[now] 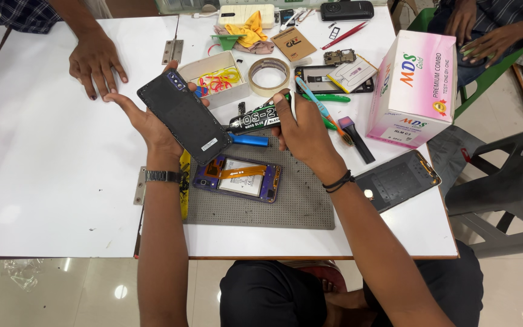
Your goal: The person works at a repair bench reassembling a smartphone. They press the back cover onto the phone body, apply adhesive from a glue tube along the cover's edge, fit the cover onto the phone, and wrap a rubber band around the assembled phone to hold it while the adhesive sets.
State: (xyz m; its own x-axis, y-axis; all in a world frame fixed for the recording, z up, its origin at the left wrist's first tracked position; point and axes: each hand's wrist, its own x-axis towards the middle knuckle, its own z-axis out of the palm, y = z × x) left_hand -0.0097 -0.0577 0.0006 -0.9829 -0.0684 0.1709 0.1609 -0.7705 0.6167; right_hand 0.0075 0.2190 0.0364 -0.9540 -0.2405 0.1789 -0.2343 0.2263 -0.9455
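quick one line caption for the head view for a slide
Left hand holds a black phone back cover, right hand grips a glue tube above an opened phone on a grey mat.

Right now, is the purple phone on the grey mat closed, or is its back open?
Open. The purple phone lies on the grey mat with its battery and orange flex cable exposed; the left hand holds the black back cover above it.

You have two phone back covers, one in your left hand (146,121) and one (398,180) on the counter (49,181); two opened phones (238,177) (328,79); one tape roll (269,75); one pink box (416,91); one glue tube (258,118).
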